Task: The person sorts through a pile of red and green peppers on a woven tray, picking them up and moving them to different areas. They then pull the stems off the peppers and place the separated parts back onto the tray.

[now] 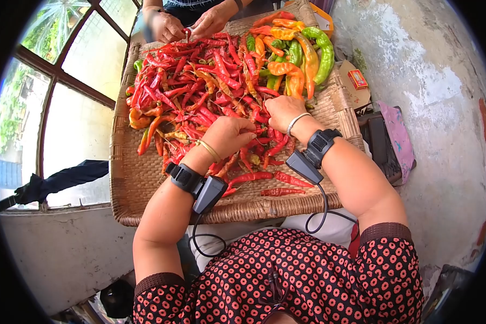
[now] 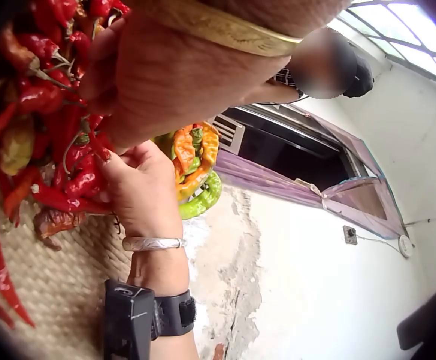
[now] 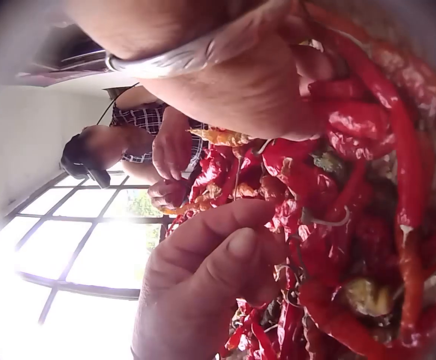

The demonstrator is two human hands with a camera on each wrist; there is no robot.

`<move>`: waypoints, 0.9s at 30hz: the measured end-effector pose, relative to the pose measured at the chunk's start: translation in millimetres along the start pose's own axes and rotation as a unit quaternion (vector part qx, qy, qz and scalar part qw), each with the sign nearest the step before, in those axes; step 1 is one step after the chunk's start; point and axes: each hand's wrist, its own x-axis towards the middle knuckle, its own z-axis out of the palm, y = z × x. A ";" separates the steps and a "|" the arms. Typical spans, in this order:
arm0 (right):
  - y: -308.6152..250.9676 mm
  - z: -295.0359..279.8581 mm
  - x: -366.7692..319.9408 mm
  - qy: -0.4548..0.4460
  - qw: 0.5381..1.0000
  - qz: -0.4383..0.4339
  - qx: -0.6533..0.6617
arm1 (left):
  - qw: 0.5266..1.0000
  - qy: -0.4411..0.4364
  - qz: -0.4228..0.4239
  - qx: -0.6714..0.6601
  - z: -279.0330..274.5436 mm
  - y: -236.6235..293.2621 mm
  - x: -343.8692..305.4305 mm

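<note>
Red chili peppers (image 1: 221, 65), many wrinkled and with stems, lie heaped in a woven tray (image 1: 162, 208). My left hand (image 1: 224, 135), with a gold-coloured bangle, is bent low over the near side of the heap. Its thumb and fingers are curled toward each other among stems in the right wrist view; I cannot tell whether they hold a pepper. To its right, my right hand (image 1: 286, 112), with a silver bangle, reaches into the heap. In the left wrist view its thumb and fingers pinch a red chili pepper (image 2: 98, 147); the fingertips are partly hidden.
Green and orange peppers (image 1: 297, 51) are piled at the tray's far right corner. Across the tray another person's hands (image 1: 191, 24) handle a red pepper. Several loose red peppers (image 1: 283, 191) lie by the near rim. A window (image 1: 65, 97) is at left, a peeling wall (image 1: 410, 81) at right.
</note>
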 end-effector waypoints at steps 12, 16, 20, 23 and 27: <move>9.0 -43.5 -6.8 -0.145 0.884 -0.065 0.440 | 0.979 0.088 -0.052 -0.178 2.9 -1.2 2.2; 0.4 -40.4 -8.3 -0.188 0.889 -0.101 0.404 | 0.932 0.122 -0.074 -0.335 1.3 2.2 3.4; 6.5 -43.8 -9.1 -0.177 0.879 -0.071 0.437 | 0.924 0.103 -0.102 -0.355 -13.1 1.0 5.1; 16.6 -42.1 -5.0 -0.153 0.892 -0.068 0.420 | 0.790 0.288 -0.071 -0.536 -27.2 1.1 12.4; 12.0 -49.9 -10.2 -0.106 0.850 -0.058 0.513 | 0.832 0.243 -0.135 -0.480 -28.8 0.9 11.3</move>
